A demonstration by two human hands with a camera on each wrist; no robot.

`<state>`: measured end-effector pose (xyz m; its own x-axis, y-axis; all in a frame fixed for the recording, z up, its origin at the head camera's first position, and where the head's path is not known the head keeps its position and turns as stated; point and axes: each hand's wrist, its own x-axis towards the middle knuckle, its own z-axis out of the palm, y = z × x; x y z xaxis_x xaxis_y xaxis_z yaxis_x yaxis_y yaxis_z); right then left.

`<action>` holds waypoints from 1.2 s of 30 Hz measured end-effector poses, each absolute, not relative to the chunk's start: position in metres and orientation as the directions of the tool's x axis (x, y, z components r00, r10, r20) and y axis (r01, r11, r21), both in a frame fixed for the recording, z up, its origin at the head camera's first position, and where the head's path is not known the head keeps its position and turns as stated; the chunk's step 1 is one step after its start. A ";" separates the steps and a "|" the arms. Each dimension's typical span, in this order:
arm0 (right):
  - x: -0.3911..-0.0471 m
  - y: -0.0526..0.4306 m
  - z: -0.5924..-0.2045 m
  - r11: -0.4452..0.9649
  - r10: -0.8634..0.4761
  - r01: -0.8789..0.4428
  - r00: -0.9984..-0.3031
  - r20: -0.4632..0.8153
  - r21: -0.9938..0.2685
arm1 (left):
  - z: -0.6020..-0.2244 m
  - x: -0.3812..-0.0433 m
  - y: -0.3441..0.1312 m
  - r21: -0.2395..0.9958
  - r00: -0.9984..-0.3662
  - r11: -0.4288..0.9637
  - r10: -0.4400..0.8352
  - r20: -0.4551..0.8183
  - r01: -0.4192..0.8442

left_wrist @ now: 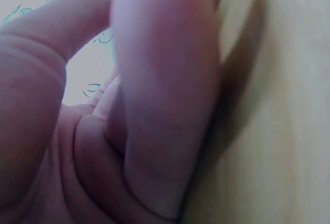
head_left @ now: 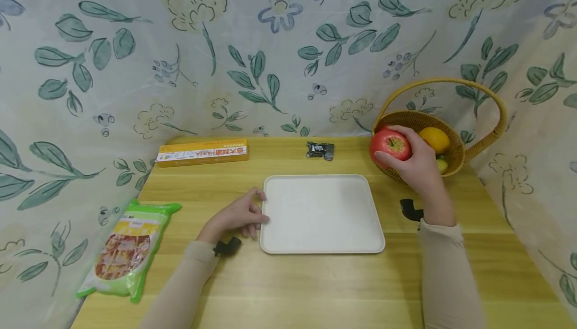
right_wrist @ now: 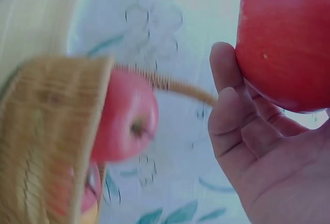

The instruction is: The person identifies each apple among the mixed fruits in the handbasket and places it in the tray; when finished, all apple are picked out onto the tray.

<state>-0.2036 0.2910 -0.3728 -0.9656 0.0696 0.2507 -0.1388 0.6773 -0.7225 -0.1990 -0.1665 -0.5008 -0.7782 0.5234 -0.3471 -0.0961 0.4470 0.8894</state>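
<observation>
In the head view my right hand (head_left: 421, 161) grips a red apple (head_left: 388, 144) at the front left rim of a wicker basket (head_left: 455, 138). The right wrist view shows this apple (right_wrist: 289, 38) against the fingers, outside the basket (right_wrist: 46, 110). Two more red apples show at the basket's mouth there, the nearer apple (right_wrist: 131, 118) whole. My left hand (head_left: 239, 214) lies at the left edge of a white tray (head_left: 322, 214), thumb and forefinger apart at its rim. The left wrist view shows its bent fingers (left_wrist: 165, 90) close up, with nothing visible between them.
A yellow fruit (head_left: 435, 140) and a greenish one (head_left: 442, 165) sit in the basket, under its tall handle. An orange pasta box (head_left: 203, 152) and a small black packet (head_left: 320, 150) lie at the back. A green-edged food bag (head_left: 128, 249) lies at left. Floral cloth (head_left: 279, 68) hangs behind.
</observation>
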 end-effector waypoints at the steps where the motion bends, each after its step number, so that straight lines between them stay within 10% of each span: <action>1: -0.204 0.286 -0.374 0.673 0.054 -0.142 -0.969 0.240 -0.726 | -0.502 -0.199 -0.167 0.889 -0.778 0.447 0.524 -0.346 -0.095; 36: -0.241 0.101 -0.457 0.583 -0.267 -0.144 -0.963 -0.021 -0.799 | -0.500 -0.202 -0.167 0.867 -0.778 0.483 0.497 -0.384 -0.119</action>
